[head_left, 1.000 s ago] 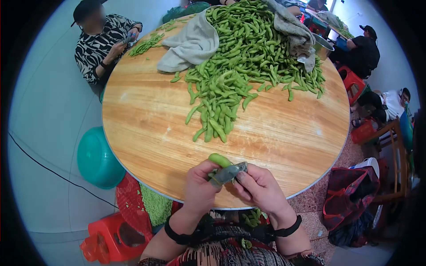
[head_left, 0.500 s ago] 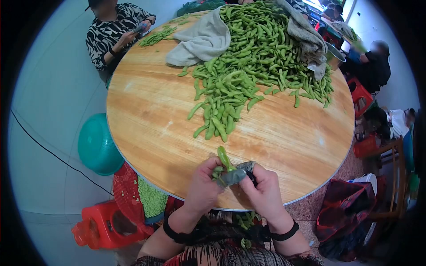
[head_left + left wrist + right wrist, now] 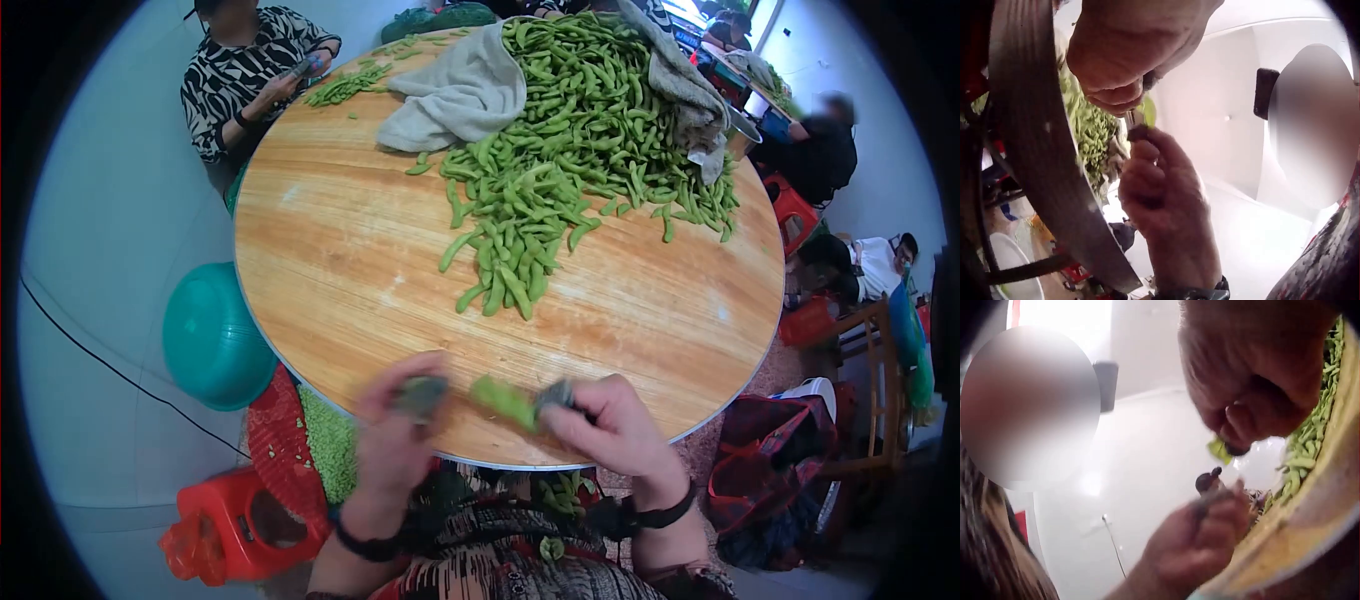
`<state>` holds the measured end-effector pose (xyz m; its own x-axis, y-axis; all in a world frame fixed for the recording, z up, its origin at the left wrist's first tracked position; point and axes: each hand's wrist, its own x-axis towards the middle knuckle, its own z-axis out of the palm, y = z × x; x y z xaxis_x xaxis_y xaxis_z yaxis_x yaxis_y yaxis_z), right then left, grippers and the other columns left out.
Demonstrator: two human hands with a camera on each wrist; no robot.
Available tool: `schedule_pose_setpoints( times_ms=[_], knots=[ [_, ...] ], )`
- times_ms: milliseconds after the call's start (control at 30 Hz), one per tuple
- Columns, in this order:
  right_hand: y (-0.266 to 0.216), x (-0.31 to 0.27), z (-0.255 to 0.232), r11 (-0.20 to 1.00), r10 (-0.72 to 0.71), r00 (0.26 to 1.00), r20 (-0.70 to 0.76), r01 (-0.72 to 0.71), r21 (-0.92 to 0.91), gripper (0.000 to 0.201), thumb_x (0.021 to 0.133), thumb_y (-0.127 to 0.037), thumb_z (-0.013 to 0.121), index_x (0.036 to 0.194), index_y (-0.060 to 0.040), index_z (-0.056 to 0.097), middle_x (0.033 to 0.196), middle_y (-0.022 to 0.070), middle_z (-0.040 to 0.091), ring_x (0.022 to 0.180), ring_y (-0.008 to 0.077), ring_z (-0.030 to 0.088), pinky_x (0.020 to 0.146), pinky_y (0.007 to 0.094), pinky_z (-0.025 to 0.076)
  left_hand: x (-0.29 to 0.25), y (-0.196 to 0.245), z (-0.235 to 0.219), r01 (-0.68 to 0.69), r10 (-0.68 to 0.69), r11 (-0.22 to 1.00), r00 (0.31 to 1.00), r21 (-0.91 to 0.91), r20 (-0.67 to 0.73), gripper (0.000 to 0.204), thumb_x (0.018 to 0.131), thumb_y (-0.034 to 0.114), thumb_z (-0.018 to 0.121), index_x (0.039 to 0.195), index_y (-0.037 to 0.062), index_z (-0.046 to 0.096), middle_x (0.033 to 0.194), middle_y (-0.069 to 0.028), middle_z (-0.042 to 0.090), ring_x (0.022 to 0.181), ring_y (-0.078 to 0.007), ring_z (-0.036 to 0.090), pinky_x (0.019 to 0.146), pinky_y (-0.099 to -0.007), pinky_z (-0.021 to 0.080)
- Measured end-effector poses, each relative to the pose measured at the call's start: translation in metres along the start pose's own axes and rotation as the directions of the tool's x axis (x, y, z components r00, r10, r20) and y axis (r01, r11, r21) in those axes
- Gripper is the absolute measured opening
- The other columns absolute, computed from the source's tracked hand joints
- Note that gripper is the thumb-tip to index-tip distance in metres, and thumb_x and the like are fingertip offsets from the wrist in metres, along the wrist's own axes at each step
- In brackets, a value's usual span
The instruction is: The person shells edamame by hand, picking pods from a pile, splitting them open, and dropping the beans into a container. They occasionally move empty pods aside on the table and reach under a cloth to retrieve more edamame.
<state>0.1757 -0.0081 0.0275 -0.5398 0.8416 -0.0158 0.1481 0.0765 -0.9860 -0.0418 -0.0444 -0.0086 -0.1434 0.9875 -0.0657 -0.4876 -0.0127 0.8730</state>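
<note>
Round wooden table, right hand pinching green pod, left hand curled gripping small grey tool

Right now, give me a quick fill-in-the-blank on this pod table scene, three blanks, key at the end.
1. The right hand pinches a green ____ by one end.
2. The pile of pods lies on a round ____ table.
3. Left of the table, on the floor, sits a ____ basin.
Missing words: pod; wooden; teal
</note>
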Motion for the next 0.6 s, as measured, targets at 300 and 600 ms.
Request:
schedule_pose_setpoints(
  times_ms=[300,600],
  knots=[
    [-0.002,0.076,-0.004,0.416,-0.178,0.977,-0.120,-0.035,-0.909,0.020,0.080,-0.019,0.058,0.080,0.0003,0.053,0.061,0.0184,0.057,0.059,0.0353,0.058,0.055,0.0412,0.047,-0.023,-0.013,-0.197,0.191,0.264,0.351,0.919,0.917,-0.293,0.034,0.080,0.015,0.059,0.111,-0.0010,0.057,0.123,-0.0182,0.047,0.108,-0.0285,0.048,0.090,-0.0383,0.040],
    [0.007,0.059,-0.010,0.427,-0.160,0.986,-0.046,0.027,-0.904,0.012,0.080,-0.013,0.054,0.080,-0.0008,0.055,0.060,0.0110,0.059,0.052,0.0237,0.058,0.048,0.0362,0.045,-0.016,0.039,-0.156,-0.164,0.426,0.818,0.817,0.552,-0.389,0.030,0.083,0.009,0.057,0.112,0.0007,0.056,0.102,-0.0093,0.056,0.091,-0.0166,0.055,0.077,-0.0258,0.045]
  ],
)
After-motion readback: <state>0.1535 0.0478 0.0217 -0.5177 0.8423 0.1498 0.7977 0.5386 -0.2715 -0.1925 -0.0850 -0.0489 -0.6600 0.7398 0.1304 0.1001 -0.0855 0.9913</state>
